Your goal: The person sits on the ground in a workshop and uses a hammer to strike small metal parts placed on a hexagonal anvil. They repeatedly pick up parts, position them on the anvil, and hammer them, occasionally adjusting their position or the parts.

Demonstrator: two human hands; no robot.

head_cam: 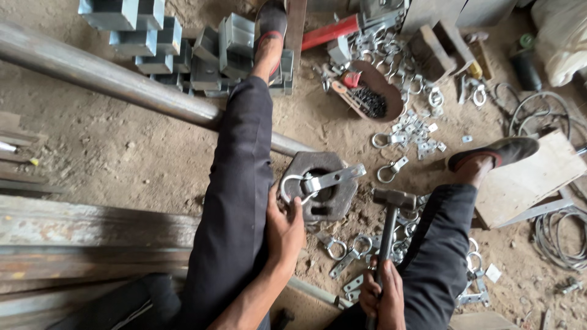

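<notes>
**Floor bench: ring clamp on steel block, hammer up**

1. L hand (283, 229) – I see fingers curled, thumb side pressed to the ring clamp (318, 182), pinning its loop. Closed on it, not a full fist.
2. R hand (382, 296) – wrapped tight round the low end of the hammer (389, 227) handle; head sits just right of the block, not touching the clamp.
3. Ring clamp – round wire loop w/ flat galvanised strap, lying across the steel block (323, 192), strap pointing up-right. My read: light, stiff, a bit slick from plating; best held by the loop, fingers well clear of the strap end.
4. Steel block – dark, thick, octagon-ish w/ a recess, on the dirt between the legs. Looks heavy; won't shift easily.
5. Hammer – dark metal head, dark shaft. Head-heavy, I'd judge; grip near the butt as now.
6. Loose clamps (348, 253) – scattered pile near the block, below it and to its right; more (416, 131) further out, by a dark dish (391, 91).
7. Long steel pipe (122, 82) – runs diagonally under the L leg.
8. Grey box sections (153, 36) – stacked top left.
9. Wooden board (532, 177) – under R shoe.
10. Packages, labels, signs – no label or sign legible; one whitish sack (562, 36) top right, one small white scrap (493, 273) on the dirt lower right.
</notes>
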